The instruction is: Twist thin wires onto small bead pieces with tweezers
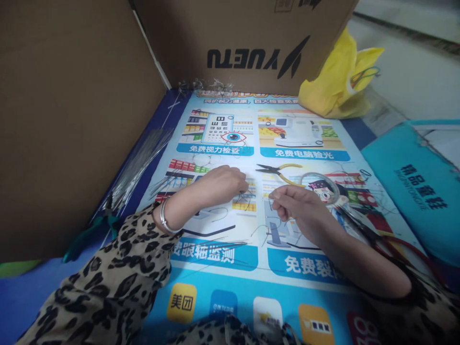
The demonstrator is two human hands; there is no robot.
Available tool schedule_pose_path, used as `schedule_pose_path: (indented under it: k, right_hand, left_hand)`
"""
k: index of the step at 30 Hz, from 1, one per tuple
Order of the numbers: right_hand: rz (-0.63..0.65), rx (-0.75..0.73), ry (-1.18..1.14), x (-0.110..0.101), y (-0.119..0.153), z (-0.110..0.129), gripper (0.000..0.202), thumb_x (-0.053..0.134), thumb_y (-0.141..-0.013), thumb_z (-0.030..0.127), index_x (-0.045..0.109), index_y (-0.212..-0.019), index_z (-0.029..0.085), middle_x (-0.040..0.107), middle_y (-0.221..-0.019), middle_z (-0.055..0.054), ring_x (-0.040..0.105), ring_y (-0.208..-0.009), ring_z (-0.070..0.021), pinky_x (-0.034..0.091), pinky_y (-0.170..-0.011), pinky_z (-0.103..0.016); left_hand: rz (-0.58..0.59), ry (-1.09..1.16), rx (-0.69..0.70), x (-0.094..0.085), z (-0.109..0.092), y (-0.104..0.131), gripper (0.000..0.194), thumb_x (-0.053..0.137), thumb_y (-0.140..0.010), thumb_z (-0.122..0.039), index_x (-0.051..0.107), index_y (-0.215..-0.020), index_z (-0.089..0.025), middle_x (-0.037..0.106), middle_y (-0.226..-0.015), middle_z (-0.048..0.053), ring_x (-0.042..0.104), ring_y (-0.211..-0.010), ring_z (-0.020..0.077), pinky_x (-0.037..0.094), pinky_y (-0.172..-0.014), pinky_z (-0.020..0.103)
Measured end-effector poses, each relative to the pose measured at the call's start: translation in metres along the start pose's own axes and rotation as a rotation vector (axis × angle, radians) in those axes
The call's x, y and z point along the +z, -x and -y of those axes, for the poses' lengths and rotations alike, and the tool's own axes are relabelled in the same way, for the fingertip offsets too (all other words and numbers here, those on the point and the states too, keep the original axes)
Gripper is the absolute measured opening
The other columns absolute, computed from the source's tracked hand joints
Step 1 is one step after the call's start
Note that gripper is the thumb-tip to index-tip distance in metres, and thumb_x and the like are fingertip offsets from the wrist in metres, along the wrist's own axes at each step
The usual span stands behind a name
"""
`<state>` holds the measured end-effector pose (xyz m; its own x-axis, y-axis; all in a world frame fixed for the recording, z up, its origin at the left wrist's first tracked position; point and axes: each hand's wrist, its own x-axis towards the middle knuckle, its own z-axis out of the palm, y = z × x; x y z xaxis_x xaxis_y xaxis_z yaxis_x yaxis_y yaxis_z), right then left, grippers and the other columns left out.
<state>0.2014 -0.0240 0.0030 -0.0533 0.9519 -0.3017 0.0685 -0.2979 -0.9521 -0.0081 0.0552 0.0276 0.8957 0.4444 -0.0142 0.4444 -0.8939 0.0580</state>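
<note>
My left hand [228, 184], with a silver bangle at the wrist, is closed low over the printed sheet [260, 266]; thin wire shows by its fingertips. To its right, my right hand [293, 203] pinches a thin piece of wire between thumb and forefinger. The two hands are apart. Yellow-handled pliers [280, 171] lie open-jawed just above my right hand. A roll of clear tape [336, 189] lies behind that hand. Loose bent wires [264, 232] and several straight wires [219, 243] lie on the sheet below the hands.
Cardboard [172, 33] stands at the left and back. A bundle of straight wires [143, 158] and green-handled pliers [106, 223] are at left. Red-handled scissors [370, 235] lie by my right forearm. A yellow bag [334, 88] and turquoise bag [413, 187] sit at right.
</note>
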Motion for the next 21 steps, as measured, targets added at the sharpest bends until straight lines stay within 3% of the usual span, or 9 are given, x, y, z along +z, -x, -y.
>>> schedule_pose_path:
  k: [7, 12, 17, 21]
  right_hand:
    - [0.031, 0.024, 0.087, 0.0, -0.003, 0.002, 0.027, 0.063, -0.07, 0.044, 0.061, -0.073, 0.018, 0.061, -0.063, 0.0, 0.047, -0.047, -0.0068, 0.037, -0.041, -0.019]
    - [0.096, 0.028, 0.341, 0.007, -0.002, 0.013, 0.023, 0.058, -0.073, 0.041, 0.064, -0.076, 0.018, 0.062, -0.063, -0.001, 0.051, -0.05, -0.0089, 0.037, -0.042, -0.02]
    - [0.069, -0.183, 0.73, 0.006, -0.001, 0.016, 0.021, 0.051, -0.078, 0.035, 0.068, -0.077, 0.022, 0.064, -0.065, 0.002, 0.054, -0.057, -0.0113, 0.038, -0.053, -0.023]
    - [0.019, -0.247, 0.826, -0.006, -0.003, 0.016, 0.019, 0.052, -0.077, 0.032, 0.068, -0.077, 0.022, 0.067, -0.068, 0.002, 0.057, -0.061, -0.0123, 0.039, -0.056, -0.023]
  left_hand:
    - [0.038, -0.032, -0.05, 0.0, -0.002, 0.001, 0.02, 0.043, -0.082, -0.013, 0.061, -0.073, -0.016, 0.062, -0.076, 0.005, 0.054, -0.074, 0.0167, 0.036, -0.066, 0.03]
    - [0.045, -0.033, -0.075, 0.001, -0.004, 0.002, 0.019, 0.042, -0.082, -0.015, 0.059, -0.074, -0.017, 0.062, -0.078, 0.006, 0.054, -0.073, 0.0168, 0.034, -0.061, 0.029]
    - [0.059, -0.031, -0.096, 0.002, -0.003, 0.002, 0.018, 0.043, -0.082, -0.016, 0.059, -0.074, -0.017, 0.062, -0.079, 0.006, 0.054, -0.073, 0.0169, 0.032, -0.059, 0.028]
    - [0.066, -0.009, -0.108, 0.002, -0.003, 0.001, 0.018, 0.043, -0.082, -0.016, 0.06, -0.076, -0.017, 0.062, -0.081, 0.006, 0.054, -0.075, 0.017, 0.032, -0.058, 0.028]
